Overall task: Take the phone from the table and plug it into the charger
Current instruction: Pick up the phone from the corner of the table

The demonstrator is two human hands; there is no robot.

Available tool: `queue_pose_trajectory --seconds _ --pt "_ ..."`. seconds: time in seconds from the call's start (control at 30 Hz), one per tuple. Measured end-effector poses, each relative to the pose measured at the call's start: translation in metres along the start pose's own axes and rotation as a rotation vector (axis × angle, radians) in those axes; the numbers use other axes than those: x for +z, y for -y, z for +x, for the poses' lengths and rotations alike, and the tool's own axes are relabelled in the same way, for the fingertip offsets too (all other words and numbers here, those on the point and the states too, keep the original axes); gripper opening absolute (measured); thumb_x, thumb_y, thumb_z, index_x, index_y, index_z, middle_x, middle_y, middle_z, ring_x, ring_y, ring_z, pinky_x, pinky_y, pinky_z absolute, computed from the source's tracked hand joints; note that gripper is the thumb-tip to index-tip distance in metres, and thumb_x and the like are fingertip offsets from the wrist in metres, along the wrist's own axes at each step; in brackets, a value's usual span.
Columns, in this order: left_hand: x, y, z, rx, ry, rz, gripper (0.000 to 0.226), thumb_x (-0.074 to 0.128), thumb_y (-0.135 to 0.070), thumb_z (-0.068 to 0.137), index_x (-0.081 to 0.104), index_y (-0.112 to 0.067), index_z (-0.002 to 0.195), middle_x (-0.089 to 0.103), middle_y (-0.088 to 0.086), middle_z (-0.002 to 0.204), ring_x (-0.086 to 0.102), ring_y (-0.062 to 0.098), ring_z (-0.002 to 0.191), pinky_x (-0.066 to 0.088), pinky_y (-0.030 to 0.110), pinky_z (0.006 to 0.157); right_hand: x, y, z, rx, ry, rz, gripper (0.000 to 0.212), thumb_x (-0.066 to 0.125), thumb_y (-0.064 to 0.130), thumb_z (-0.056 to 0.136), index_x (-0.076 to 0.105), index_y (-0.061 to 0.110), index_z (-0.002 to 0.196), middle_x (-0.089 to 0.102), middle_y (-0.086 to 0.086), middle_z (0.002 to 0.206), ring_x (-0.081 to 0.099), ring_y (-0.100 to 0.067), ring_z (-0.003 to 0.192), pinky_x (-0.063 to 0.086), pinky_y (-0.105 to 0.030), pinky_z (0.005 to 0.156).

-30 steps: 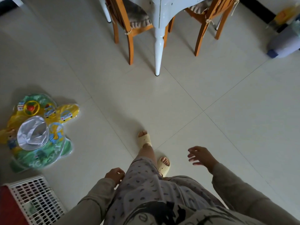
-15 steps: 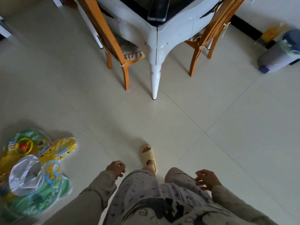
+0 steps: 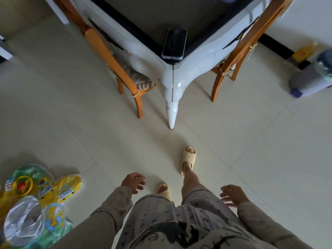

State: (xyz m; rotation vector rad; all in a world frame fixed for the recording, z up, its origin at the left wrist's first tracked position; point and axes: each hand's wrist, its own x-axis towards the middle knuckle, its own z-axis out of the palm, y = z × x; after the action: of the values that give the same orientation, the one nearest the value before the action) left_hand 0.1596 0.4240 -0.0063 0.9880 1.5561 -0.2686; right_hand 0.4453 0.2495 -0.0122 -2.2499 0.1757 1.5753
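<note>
A dark phone (image 3: 174, 44) lies face up on the near corner of the white table (image 3: 201, 58) with a dark top. My left hand (image 3: 133, 182) hangs low by my left leg, fingers loosely curled and holding nothing. My right hand (image 3: 233, 194) is out by my right leg with fingers spread, holding nothing. Both hands are far below and in front of the phone. No charger is visible.
Two orange wooden chairs (image 3: 115, 62) (image 3: 239, 51) are tucked in on either side of the table corner. A colourful inflatable toy (image 3: 30, 203) lies on the floor at the lower left. A grey bin (image 3: 312, 76) stands at the right, near the wall.
I have walked closer to the table, so its corner and the phone now show fully. My right foot has stepped forward. Both hands have opened a little and swung with the stride.
</note>
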Motion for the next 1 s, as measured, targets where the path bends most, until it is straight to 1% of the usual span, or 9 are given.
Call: queue_pose_trajectory --seconds 0.1,0.17,0.43,0.53,0.63,0.73,0.83,0.93,1.0 --pt "0.006 -0.006 0.008 -0.105 -0.001 0.013 0.020 0.044 -0.010 0.092 0.052 -0.012 0.073 0.055 0.005 0.067 0.050 0.018 0.055 0.033 0.022 0.052 -0.007 0.054 0.015 -0.057 0.048 -0.104 0.026 0.046 0.005 0.093 0.053 -0.007 0.115 0.054 -0.011 0.068 0.050 -0.021 0.056 0.042 -0.027 0.051" --pt "0.013 -0.012 0.011 -0.156 0.019 0.002 0.024 0.044 -0.008 0.091 0.051 -0.012 0.068 0.054 0.006 0.067 0.049 0.020 0.054 0.031 0.021 0.052 -0.014 0.088 0.022 -0.099 0.072 -0.143 0.030 0.046 0.005 0.093 0.052 -0.010 0.119 0.054 -0.010 0.069 0.051 -0.020 0.056 0.042 -0.026 0.050" --pt "0.033 -0.077 0.032 -0.179 0.013 -0.041 0.024 0.044 -0.008 0.091 0.050 -0.013 0.068 0.056 0.006 0.068 0.050 0.019 0.055 0.032 0.023 0.052 -0.044 0.180 0.041 -0.251 0.117 -0.273 0.029 0.044 0.006 0.093 0.055 -0.010 0.115 0.057 -0.012 0.076 0.053 -0.018 0.058 0.043 -0.026 0.055" --pt "0.036 -0.104 0.039 -0.164 0.010 -0.025 0.021 0.044 -0.008 0.091 0.052 -0.010 0.072 0.057 0.011 0.072 0.049 0.020 0.056 0.032 0.023 0.052 -0.050 0.192 0.048 -0.245 0.120 -0.310 0.028 0.044 0.006 0.093 0.055 -0.009 0.114 0.058 -0.013 0.079 0.053 -0.017 0.059 0.044 -0.026 0.056" --pt "0.036 -0.134 0.044 -0.121 -0.002 0.006 0.011 0.045 -0.009 0.090 0.053 -0.007 0.083 0.057 0.015 0.081 0.051 0.019 0.056 0.033 0.023 0.049 -0.055 0.197 0.055 -0.212 0.121 -0.322 0.025 0.044 0.006 0.092 0.056 -0.006 0.111 0.057 -0.008 0.070 0.052 -0.018 0.058 0.042 -0.026 0.054" --pt "0.036 -0.163 0.048 -0.068 -0.008 0.027 0.014 0.045 -0.010 0.090 0.053 -0.010 0.079 0.058 0.009 0.075 0.051 0.015 0.054 0.034 0.023 0.049 -0.057 0.198 0.061 -0.183 0.118 -0.337 0.019 0.044 0.005 0.092 0.057 -0.003 0.103 0.056 -0.008 0.067 0.051 -0.018 0.056 0.040 -0.025 0.052" --pt "0.030 -0.195 0.047 0.073 -0.136 0.071 0.013 0.045 -0.009 0.088 0.055 -0.009 0.081 0.064 0.014 0.080 0.055 0.021 0.060 0.041 0.026 0.057 -0.060 0.200 0.063 -0.150 0.095 -0.303 0.010 0.045 0.003 0.091 0.055 0.001 0.093 0.056 -0.009 0.065 0.049 -0.020 0.053 0.038 -0.024 0.050" --pt "0.010 -0.236 0.043 0.267 -0.417 0.272 0.018 0.046 -0.014 0.089 0.058 -0.012 0.077 0.070 0.021 0.091 0.058 0.030 0.078 0.044 0.032 0.069 -0.061 0.201 0.063 -0.119 0.078 -0.260 0.008 0.046 0.002 0.091 0.054 0.000 0.091 0.055 -0.012 0.065 0.048 -0.021 0.051 0.038 -0.025 0.050" --pt "-0.002 -0.273 0.043 0.387 -0.520 0.242 0.021 0.046 -0.014 0.089 0.063 -0.003 0.083 0.068 0.025 0.093 0.060 0.033 0.085 0.042 0.034 0.069 -0.061 0.201 0.061 -0.101 0.075 -0.257 0.007 0.046 0.001 0.091 0.053 -0.001 0.091 0.054 -0.013 0.063 0.046 -0.021 0.050 0.036 -0.024 0.050"
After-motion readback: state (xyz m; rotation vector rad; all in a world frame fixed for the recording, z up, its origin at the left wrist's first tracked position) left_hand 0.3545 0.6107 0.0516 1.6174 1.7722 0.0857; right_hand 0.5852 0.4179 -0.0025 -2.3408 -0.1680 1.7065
